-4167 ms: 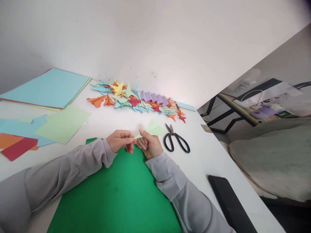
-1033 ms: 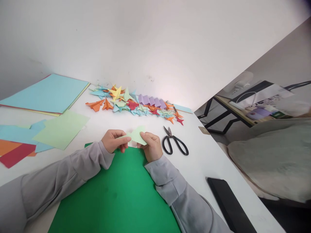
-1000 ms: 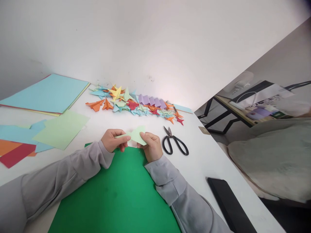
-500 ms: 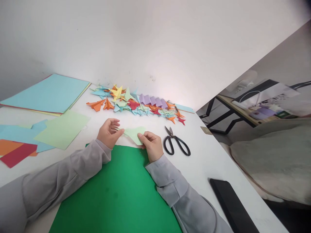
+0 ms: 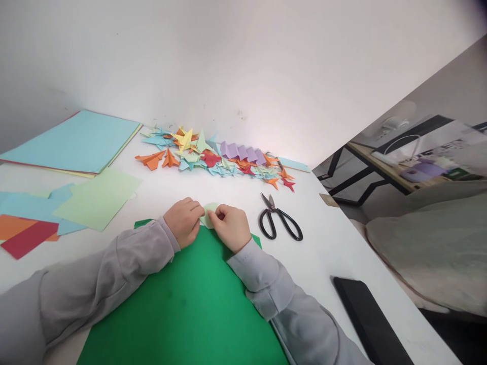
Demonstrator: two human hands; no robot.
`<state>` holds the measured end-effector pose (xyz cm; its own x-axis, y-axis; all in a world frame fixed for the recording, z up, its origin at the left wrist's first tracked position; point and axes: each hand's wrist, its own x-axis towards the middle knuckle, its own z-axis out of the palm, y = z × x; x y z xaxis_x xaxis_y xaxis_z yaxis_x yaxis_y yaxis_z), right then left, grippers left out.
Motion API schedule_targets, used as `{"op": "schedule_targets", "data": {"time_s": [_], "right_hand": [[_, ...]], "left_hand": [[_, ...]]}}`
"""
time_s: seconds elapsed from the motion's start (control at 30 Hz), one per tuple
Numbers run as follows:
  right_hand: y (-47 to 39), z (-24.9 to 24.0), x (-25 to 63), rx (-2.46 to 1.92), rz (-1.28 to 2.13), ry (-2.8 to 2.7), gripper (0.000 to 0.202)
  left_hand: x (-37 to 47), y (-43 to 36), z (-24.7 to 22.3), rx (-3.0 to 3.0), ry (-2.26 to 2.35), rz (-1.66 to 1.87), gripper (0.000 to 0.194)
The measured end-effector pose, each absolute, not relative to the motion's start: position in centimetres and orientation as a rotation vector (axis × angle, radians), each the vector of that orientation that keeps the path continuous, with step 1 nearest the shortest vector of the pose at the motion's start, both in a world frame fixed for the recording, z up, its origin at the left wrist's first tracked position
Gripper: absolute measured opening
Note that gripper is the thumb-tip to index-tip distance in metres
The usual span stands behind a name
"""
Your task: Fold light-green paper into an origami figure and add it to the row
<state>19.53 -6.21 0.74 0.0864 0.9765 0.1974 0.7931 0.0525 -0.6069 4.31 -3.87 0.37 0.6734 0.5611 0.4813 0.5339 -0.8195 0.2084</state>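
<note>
**Both hands closed on a small pale green paper**

Nearest the camera, two grey sleeves (image 5: 95, 284) cross a large green sheet (image 5: 182, 309) that covers the near part of the white table (image 5: 315, 253). A flat black object (image 5: 371, 322) lies at the table's near right edge. At the far edge of the green sheet, the left hand (image 5: 183, 221) and the right hand (image 5: 229, 227) meet, knuckles up and fingers curled inward. Between their fingertips sits a small piece of pale green paper (image 5: 209, 209), mostly hidden; both hands pinch it, just above or against the surface, and which cannot be told. Black scissors (image 5: 280, 224) lie closed just right of the right hand. To the left, well apart, loose sheets in light green (image 5: 97, 197), blue, orange and red (image 5: 28, 238) overlap. Farther back, a stack of large sheets topped in light blue (image 5: 76, 142) rests at left, and a row of folded paper figures (image 5: 216, 159) in many colours runs along the wall.
</note>
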Motion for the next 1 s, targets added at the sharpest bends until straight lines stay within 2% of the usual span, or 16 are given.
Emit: {"op": "schedule_targets", "data": {"time_s": [0.13,0.27,0.33,0.53,0.7,1.0], "right_hand": [[-6.6,0.6,21.2,-1.613,0.366,-1.725,0.011],[-6.8,0.5,23.0,-1.124,0.481,-1.994,0.011],[-6.7,0.2,23.4,-1.037,0.500,-2.095,0.012],[-6.2,-0.3,23.5,-0.965,0.471,-2.188,0.005],[-6.2,-0.2,23.5,-0.952,0.408,-2.215,0.009],[-6.2,0.0,23.4,-1.014,0.441,-2.231,0.012]], "left_hand": [[4.0,-3.8,0.4,2.897,0.917,0.735,0.015],[3.8,-3.6,0.3,3.026,0.844,0.678,0.017],[3.8,-3.6,0.1,3.086,0.806,0.671,0.019],[4.1,-4.3,0.0,3.176,0.789,0.719,0.025],[4.2,-4.4,0.2,3.197,0.787,0.766,0.026],[4.5,-5.4,0.5,3.060,0.949,0.629,0.018]]}}
